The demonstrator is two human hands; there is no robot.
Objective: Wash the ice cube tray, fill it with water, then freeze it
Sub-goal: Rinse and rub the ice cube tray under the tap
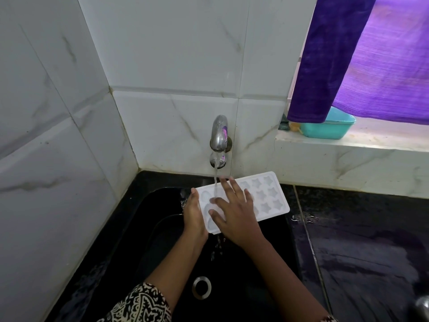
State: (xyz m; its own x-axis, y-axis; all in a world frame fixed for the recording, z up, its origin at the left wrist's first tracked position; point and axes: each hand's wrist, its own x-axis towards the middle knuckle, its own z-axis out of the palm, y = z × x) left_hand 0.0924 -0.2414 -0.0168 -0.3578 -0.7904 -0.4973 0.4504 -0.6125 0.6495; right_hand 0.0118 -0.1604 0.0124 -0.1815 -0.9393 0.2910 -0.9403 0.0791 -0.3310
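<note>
A white ice cube tray (pixel 267 196) with star-shaped cells is held over the black sink (pixel 144 228), under the running water from the chrome tap (pixel 219 135). My left hand (pixel 193 214) grips the tray's left short end. My right hand (pixel 234 210) lies flat on top of the tray's left half with fingers spread, in the stream of water. Water runs off the tray's near edge into the sink. My right hand covers the cells under it.
The sink's drain (pixel 201 287) is near the bottom. A wet black counter (pixel 359 240) lies to the right. A teal tub (pixel 329 126) stands on the window ledge behind a purple curtain (pixel 348 61). White tiled walls close in the back and left.
</note>
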